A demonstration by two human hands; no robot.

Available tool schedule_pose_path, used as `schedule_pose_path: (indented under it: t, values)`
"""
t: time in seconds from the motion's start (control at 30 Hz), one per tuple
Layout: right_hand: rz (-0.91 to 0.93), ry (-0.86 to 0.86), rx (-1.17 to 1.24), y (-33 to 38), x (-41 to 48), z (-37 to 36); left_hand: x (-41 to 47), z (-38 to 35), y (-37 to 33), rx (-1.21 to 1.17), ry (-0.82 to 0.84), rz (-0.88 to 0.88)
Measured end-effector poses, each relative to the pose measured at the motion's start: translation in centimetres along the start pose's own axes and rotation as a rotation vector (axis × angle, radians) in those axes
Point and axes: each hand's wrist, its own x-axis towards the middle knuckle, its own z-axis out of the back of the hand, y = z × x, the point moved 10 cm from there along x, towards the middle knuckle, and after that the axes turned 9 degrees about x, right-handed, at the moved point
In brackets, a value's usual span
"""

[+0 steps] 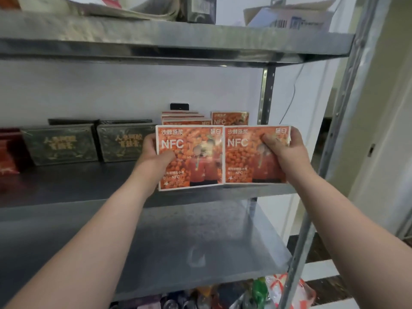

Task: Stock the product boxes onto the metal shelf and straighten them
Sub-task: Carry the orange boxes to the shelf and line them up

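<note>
Metal shelf (66, 188) showing three tiers, two dark green boxes (60, 144) left on middle tier, two orange NFC boxes (207, 139) upright at its near right edge, left hand (153, 152) gripping the left box (196, 161), right hand (283, 148) gripping the right box (243, 157)

One wide-angle camera, worn on the person's head, looks forward and a little down into the metal shelf (66, 186) from close range. Both forearms (107, 237) run in from the bottom corners to the left grip (156, 155) and right grip (283, 150), which hold the orange boxes (196, 157) at mid-frame. Above the grips the upper board (156, 39) bows across the top; below them the lower board (178, 237) fills the lower frame.
</note>
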Motion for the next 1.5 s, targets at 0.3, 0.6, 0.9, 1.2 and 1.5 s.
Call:
schedule_pose_path:
  t: [0.3, 0.6, 0.9, 1.2, 1.5]
  values:
    - [0.075, 0.081, -0.04, -3.6, 8.2, -1.6, 5.0, -2.8, 1.5, 0.056, -0.092, 0.012]
    - [0.09, 0.193, -0.119, -5.9, 12.0, -3.0, 4.1, -1.9, -3.5, 0.658, -0.385, -0.352]
    - [0.38, 0.291, -0.699, -4.7, 12.2, -5.5, 3.6, -10.6, -6.3, 1.533, -0.248, -0.729]
    - [0.469, 0.279, -0.901, -4.2, 13.2, -8.4, 3.7, -10.3, -6.0, 1.551, -0.27, -0.732]
    - [0.38, 0.322, -0.946, -6.5, 15.8, -10.1, 3.7, -10.3, -5.4, 1.574, -0.271, -0.659]
